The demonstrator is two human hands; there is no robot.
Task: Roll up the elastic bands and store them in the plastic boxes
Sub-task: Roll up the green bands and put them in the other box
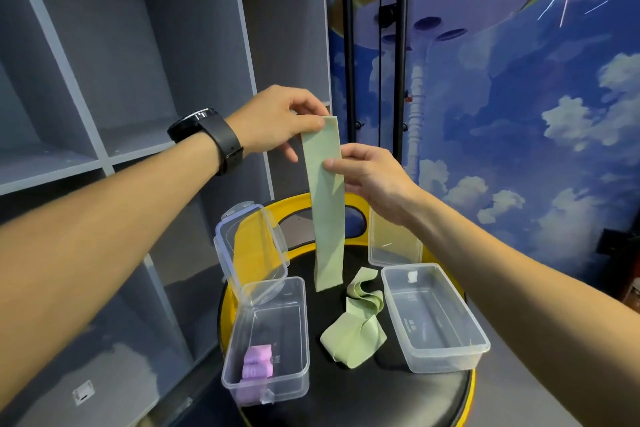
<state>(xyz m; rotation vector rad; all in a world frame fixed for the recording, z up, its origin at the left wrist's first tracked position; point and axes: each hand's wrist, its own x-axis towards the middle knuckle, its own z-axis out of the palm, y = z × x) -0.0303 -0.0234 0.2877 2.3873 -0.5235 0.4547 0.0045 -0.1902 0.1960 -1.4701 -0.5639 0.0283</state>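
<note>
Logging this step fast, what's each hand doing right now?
Left hand: pinches the top end of the hanging green band.
Right hand: pinches the same band's edge a little lower down.

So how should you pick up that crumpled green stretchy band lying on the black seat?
Pinch the crumpled green elastic band at its flat folded lower end, coming from above. That end lies spread on the black round seat, in the open gap between the two clear plastic boxes; the upper part is bunched.
</note>
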